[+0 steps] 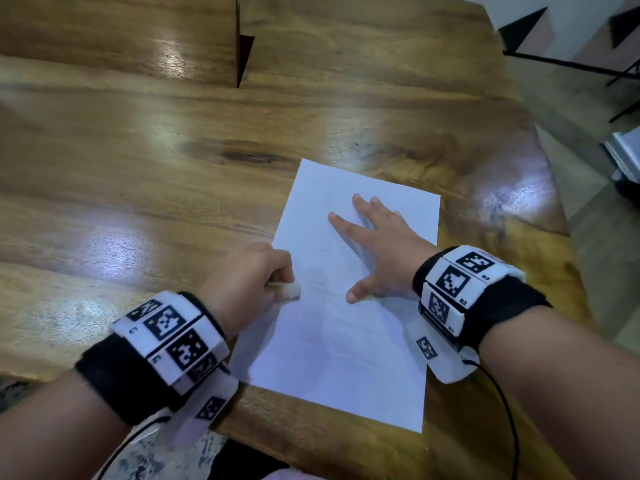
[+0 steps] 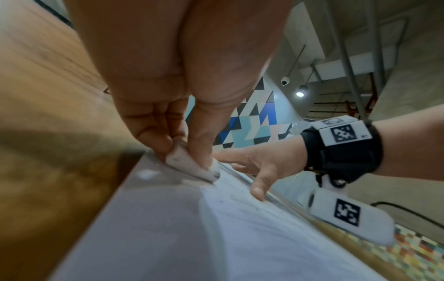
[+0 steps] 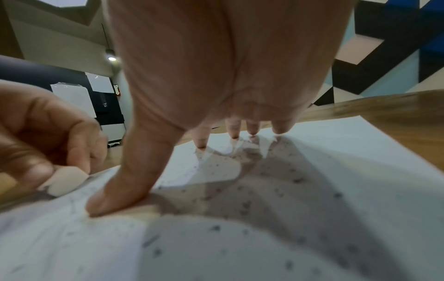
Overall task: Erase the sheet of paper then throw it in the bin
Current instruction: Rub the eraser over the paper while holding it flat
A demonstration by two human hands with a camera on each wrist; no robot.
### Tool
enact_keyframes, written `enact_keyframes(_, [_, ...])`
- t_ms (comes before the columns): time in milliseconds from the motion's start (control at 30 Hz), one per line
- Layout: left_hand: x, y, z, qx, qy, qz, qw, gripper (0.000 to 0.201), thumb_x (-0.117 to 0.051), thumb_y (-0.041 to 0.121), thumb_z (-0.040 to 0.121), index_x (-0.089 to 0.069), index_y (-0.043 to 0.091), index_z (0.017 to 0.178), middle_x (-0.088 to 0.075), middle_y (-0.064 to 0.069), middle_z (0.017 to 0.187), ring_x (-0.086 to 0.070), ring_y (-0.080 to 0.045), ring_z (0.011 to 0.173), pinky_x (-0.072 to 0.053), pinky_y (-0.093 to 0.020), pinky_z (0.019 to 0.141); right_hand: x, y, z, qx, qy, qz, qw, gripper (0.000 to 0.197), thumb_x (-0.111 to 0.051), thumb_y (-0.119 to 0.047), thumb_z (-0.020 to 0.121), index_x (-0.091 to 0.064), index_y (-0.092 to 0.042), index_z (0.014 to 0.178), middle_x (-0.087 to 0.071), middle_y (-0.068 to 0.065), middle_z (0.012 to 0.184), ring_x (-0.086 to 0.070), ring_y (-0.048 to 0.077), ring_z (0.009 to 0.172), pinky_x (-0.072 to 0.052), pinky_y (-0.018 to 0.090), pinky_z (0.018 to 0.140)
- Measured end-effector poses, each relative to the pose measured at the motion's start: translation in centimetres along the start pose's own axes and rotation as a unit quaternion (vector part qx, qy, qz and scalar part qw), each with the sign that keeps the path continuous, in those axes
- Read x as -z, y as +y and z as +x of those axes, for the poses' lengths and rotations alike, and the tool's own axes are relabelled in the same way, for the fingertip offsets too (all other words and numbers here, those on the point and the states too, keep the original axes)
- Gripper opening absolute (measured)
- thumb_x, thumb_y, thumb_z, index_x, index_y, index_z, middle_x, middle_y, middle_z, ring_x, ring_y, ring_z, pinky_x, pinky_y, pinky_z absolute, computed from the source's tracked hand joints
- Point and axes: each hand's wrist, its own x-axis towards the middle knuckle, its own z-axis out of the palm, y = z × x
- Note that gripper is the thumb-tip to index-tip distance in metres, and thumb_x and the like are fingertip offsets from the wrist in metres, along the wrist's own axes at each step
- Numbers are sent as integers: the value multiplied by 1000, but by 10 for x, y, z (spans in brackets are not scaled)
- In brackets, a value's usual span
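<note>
A white sheet of paper (image 1: 332, 327) lies on the wooden table (image 1: 138, 168), speckled with dark eraser crumbs (image 3: 276, 180). My left hand (image 1: 249, 275) pinches a small white eraser (image 1: 290, 292) and holds its tip on the sheet's left edge. The eraser (image 2: 192, 165) shows between thumb and fingers in the left wrist view, and again (image 3: 65, 180) at the left of the right wrist view. My right hand (image 1: 377, 251) lies flat on the paper with fingers spread and thumb (image 3: 120, 190) pressed down. No bin is in view.
The table's right edge (image 1: 554, 202) drops to a grey floor (image 1: 588, 271). A dark gap (image 1: 244, 53) splits the table top at the back. Cables (image 1: 509, 420) run from both wrist bands. Patterned floor (image 1: 166, 455) shows below the near edge.
</note>
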Motion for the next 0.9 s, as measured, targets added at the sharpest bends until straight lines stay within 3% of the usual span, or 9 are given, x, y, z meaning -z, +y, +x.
enact_keyframes(200, [8, 3, 17, 4, -5, 18, 1000, 12, -70, 21, 75, -63, 12, 76, -63, -6, 86, -50, -17, 73, -29, -10, 55, -1, -13, -15, 7, -3, 40, 999, 108, -70, -52, 77, 10, -37, 149, 22, -2, 157, 18, 20, 145, 1, 34, 116])
enact_keyframes(300, [8, 4, 14, 1, -2, 19, 1000, 13, -70, 21, 74, -64, 10, 77, -63, -6, 83, -53, -20, 74, -29, -11, 55, -25, -28, -27, 14, -9, 19, 1000, 117, -68, -61, 73, 15, -31, 149, 31, 3, 154, 25, 24, 142, 7, 40, 116])
enact_keyframes(433, [14, 7, 24, 17, -21, 23, 999, 11, -72, 18, 71, -66, 11, 77, -64, -4, 70, -55, -19, 67, -38, -19, 57, -36, -31, -27, 9, 4, 8, 1000, 118, -66, -66, 71, 17, -35, 148, 33, 3, 153, 29, 25, 141, 9, 45, 117])
enact_keyframes(600, [15, 12, 49, 48, 36, 27, 998, 10, -70, 12, 73, -67, 9, 82, -60, -3, 73, -54, -19, 75, -37, -22, 66, -34, -31, -27, 5, 3, 1, 1000, 118, -66, -67, 70, 18, -36, 147, 32, 2, 153, 27, 24, 141, 8, 44, 117])
enact_keyframes(667, [13, 10, 42, 38, 36, 31, 998, 6, -71, 14, 73, -67, 9, 76, -61, -4, 70, -53, -19, 72, -34, -19, 61, -33, -32, -27, 4, 3, 1, 1000, 118, -66, -67, 69, 17, -37, 147, 32, 1, 153, 27, 24, 141, 7, 44, 118])
enact_keyframes(733, [10, 8, 20, 8, 7, 42, 999, 10, -71, 17, 72, -66, 10, 67, -57, -3, 61, -52, -20, 68, -30, -21, 51, -32, -32, -27, 2, 3, 2, 1000, 118, -67, -67, 69, 16, -38, 147, 31, 1, 154, 26, 24, 142, 6, 45, 118])
enact_keyframes(800, [7, 8, -4, -11, -47, 60, 997, 14, -72, 21, 71, -65, 13, 62, -57, -2, 63, -51, -17, 65, -26, -9, 48, -32, -32, -27, 1, 3, -1, 1000, 118, -68, -66, 69, 16, -40, 147, 32, 2, 154, 26, 25, 142, 6, 45, 118])
enact_keyframes(900, [10, 4, -8, 6, -70, 48, 996, 11, -74, 23, 68, -69, 13, 69, -68, 0, 73, -60, -16, 73, -35, -9, 56, -31, -34, -25, 0, 2, -4, 1000, 117, -69, -65, 68, 16, -43, 146, 31, 3, 154, 25, 27, 142, 6, 46, 117])
